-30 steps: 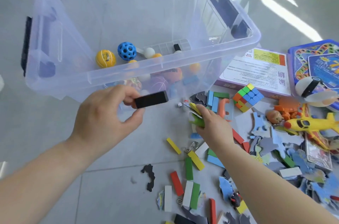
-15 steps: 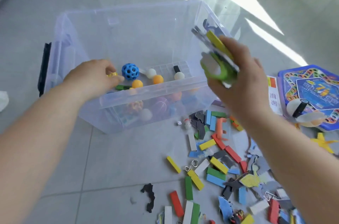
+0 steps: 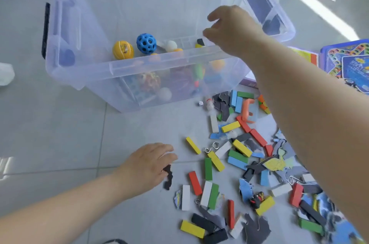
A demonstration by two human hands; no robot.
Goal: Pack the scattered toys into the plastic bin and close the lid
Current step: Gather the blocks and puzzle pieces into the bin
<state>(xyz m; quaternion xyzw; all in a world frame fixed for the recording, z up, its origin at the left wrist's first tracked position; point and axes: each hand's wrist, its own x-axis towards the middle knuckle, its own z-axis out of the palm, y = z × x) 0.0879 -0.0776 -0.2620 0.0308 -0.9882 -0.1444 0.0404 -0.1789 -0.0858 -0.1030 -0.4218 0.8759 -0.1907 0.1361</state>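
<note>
The clear plastic bin [image 3: 159,59] stands open on the grey tiled floor and holds a yellow ball [image 3: 122,49], a blue holed ball [image 3: 146,43], a white ball [image 3: 171,45] and other toys. My right hand [image 3: 229,29] hovers over the bin's near right rim, fingers loosely apart and holding nothing. My left hand [image 3: 145,165] is low on the floor, fingers spread, its fingertips at a black foam puzzle piece [image 3: 167,178]. Coloured wooden blocks [image 3: 208,168] and foam puzzle pieces [image 3: 277,163] lie scattered at the lower right.
A blue board game box [image 3: 345,57] lies at the right edge. A small white die [image 3: 200,103] and an orange handle-shaped toy [image 3: 247,109] sit just in front of the bin. A white crumpled object [image 3: 6,71] lies at the far left. No lid is in view.
My right hand no longer holds the bundle of green and yellow pieces it carried over the bin. My left hand came out of the bin down to the black puzzle piece.
</note>
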